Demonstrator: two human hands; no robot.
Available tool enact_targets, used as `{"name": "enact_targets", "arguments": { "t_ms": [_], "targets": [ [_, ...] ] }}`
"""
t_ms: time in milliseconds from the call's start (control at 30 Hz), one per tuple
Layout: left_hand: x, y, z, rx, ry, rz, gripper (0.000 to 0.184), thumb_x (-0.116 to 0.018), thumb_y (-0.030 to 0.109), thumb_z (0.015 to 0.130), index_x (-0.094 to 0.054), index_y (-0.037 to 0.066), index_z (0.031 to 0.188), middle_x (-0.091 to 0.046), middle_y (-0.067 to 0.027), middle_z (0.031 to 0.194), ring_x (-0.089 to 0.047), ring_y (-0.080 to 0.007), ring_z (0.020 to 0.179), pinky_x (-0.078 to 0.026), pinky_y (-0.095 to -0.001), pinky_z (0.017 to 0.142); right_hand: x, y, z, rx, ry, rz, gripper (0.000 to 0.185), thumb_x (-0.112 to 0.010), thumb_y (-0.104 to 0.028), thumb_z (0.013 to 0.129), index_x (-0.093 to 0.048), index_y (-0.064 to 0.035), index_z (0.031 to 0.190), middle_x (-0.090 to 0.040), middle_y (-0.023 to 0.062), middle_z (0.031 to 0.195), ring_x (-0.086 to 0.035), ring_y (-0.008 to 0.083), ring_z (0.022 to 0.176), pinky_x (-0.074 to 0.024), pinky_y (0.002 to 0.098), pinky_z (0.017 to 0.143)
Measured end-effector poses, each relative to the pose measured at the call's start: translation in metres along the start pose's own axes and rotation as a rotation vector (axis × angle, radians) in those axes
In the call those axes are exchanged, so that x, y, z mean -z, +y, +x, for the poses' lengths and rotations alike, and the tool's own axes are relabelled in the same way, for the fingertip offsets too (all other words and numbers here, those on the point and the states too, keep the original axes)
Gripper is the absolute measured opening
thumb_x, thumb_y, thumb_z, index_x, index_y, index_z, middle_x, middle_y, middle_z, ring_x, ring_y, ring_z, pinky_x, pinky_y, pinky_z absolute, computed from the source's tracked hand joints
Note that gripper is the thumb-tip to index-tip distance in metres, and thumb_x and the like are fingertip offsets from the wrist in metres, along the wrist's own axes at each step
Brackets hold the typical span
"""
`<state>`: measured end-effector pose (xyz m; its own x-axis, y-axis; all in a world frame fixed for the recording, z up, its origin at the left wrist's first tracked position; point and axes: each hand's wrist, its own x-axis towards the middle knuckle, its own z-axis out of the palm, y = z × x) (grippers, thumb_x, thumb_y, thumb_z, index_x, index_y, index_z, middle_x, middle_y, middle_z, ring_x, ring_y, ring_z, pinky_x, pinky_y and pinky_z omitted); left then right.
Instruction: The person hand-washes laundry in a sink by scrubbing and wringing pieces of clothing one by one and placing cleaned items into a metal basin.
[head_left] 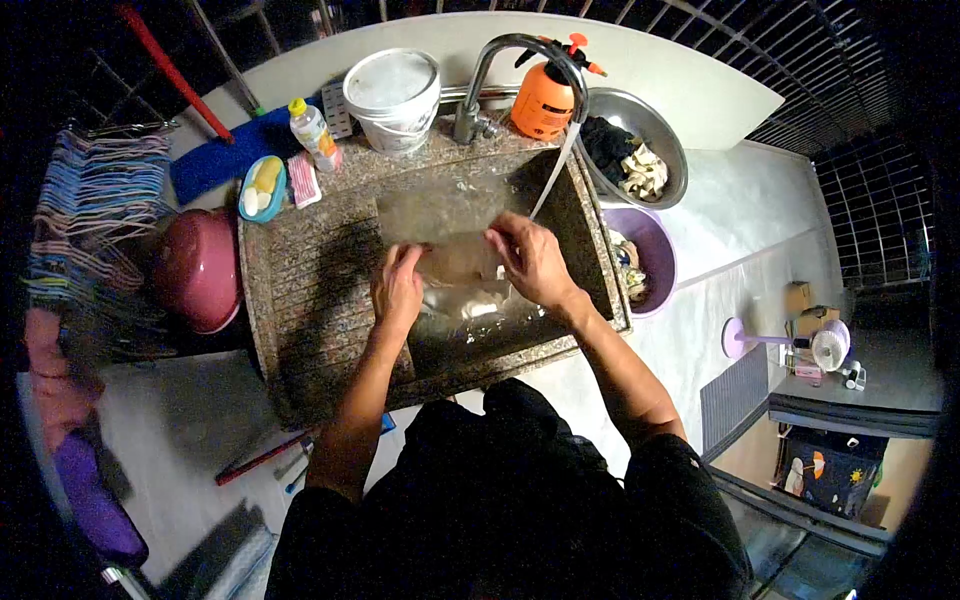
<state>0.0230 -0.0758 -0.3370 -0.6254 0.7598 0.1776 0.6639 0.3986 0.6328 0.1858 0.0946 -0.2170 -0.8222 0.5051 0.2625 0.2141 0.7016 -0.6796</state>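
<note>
My left hand (399,288) and my right hand (536,262) are over the basin of a speckled stone sink (300,300). Between them stretches a wet brownish-grey cloth (458,260), its exact kind unclear. My left fingers are closed at its left edge, and my right fingers pinch its right edge. Below the cloth, water and a pale shiny patch (475,303) show in the basin; I cannot make out what the patch is. From the curved metal faucet (490,75) a stream of water (557,172) falls just beyond my right hand.
Along the sink's back stand a white bucket (395,105), a yellow-capped bottle (314,135) and an orange pump sprayer (545,100). A blue soap dish (262,190) sits left. To the right are a metal basin (672,140) and purple tub (655,262) with fabric. A pink basin (200,270) leans left.
</note>
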Motion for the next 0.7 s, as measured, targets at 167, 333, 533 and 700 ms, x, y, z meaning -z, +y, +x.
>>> {"name": "enact_targets", "arguments": {
  "t_ms": [167,333,533,700],
  "targets": [
    [0.036,0.015,0.034,0.026,0.027,0.129,0.025,-0.056,0.004,0.087,-0.074,0.009,0.104,-0.069,-0.0191,0.096,-0.066,-0.0415,0.089,-0.054,-0.0467,0.079,0.022,-0.022,0.020,0.101,0.156,-0.075,0.018,-0.064,-0.018,0.096,-0.064,0.0002,0.094,-0.062,0.0203,0.081,-0.062,0.0379,0.072,-0.0499,0.0438,0.066],
    [0.027,-0.029,0.053,0.286,0.048,-0.701,0.027,-0.052,0.015,0.095,-0.069,-0.002,0.108,-0.072,-0.0095,0.089,-0.069,-0.0212,0.077,-0.055,-0.0338,0.070,0.003,0.028,0.011,0.093,-0.104,-0.059,0.022,-0.065,-0.020,0.096,-0.059,-0.0019,0.107,-0.061,0.0182,0.079,-0.061,0.0348,0.068,-0.0502,0.0425,0.066],
    [0.074,0.017,0.062,0.413,0.074,-0.694,0.022,-0.056,0.018,0.093,-0.067,-0.001,0.095,-0.062,-0.0010,0.075,-0.055,-0.0093,0.066,-0.043,-0.0278,0.058,-0.008,0.050,-0.015,0.194,-0.175,-0.190,0.025,-0.069,-0.021,0.092,-0.054,-0.0070,0.107,-0.061,0.0179,0.078,-0.067,0.0344,0.072,-0.0527,0.0461,0.063],
    [0.083,0.072,0.078,-0.004,0.094,-0.506,0.020,-0.065,0.016,0.088,-0.069,-0.004,0.093,-0.070,-0.0111,0.079,-0.065,-0.0207,0.071,-0.049,-0.0368,0.064,-0.043,-0.018,-0.004,0.259,0.087,0.158,0.029,-0.070,-0.022,0.091,-0.057,-0.0059,0.111,-0.061,0.0173,0.107,-0.061,0.0376,0.102,-0.0510,0.0457,0.085]
  ]
}}
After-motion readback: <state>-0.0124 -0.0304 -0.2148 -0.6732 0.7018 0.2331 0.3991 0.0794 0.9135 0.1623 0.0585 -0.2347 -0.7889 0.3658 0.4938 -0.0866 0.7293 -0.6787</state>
